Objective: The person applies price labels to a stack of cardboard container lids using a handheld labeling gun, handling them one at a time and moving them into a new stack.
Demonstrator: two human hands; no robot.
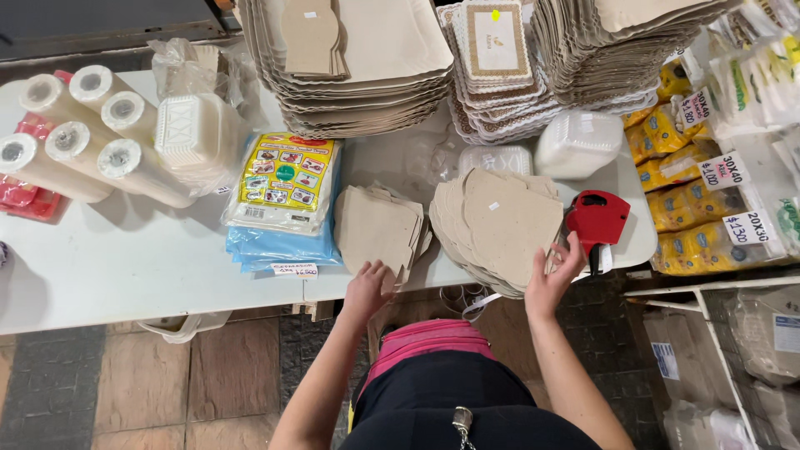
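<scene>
White is the colour of the big desk [125,267], and lots of things sit on it. At the back stand tall stacks of brown cardboard trays [367,75], with more trays [617,42] on the right side. On the left lie fat rolls of clear wrap [83,133], side by side. Near the middle is a flat pack with a yellow picture label [287,175], lying on top of blue packs [275,246]. Next comes the large pile of brown card shapes [500,229], close to the front edge of the desk. The right hand [554,279] rests on the right edge of this pile, with its fingers spread open and laid flat, so its grip is loose and not closed on anything. Just left sits the small pile of brown card shapes [379,229]. The left hand [367,287] touches the bottom corner of it, fingers bent a little on the card, but I cannot tell if it is really holding one. A red price gun [598,221] lies just beside the right hand.
</scene>
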